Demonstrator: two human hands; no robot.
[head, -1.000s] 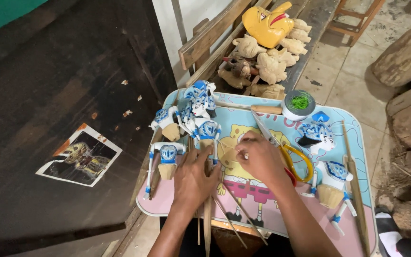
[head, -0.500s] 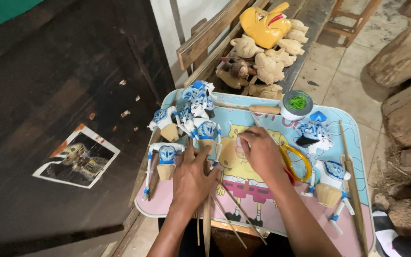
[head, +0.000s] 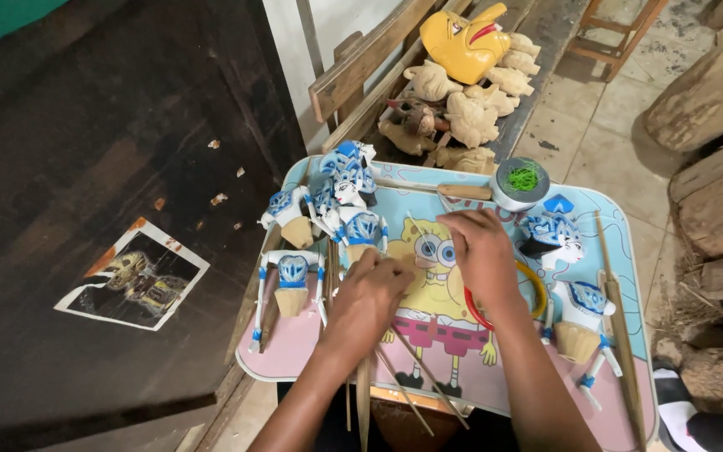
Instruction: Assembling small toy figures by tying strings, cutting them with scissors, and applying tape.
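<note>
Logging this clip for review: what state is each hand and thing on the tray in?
Left hand: palm down on tray, fingers bent; anything beneath is hidden.
Right hand: palm down, fingers curled; grip unclear.
Tray: flat, crowded.
Blue-and-white puppet: lying flat, arms spread.
Tape roll: lying flat, hole up.
Yellow mask: face up on bench.

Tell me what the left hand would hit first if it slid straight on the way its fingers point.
Probably the right hand: the left hand points up-right across the tray, its fingers already close beside it. Depth is unclear.
</note>
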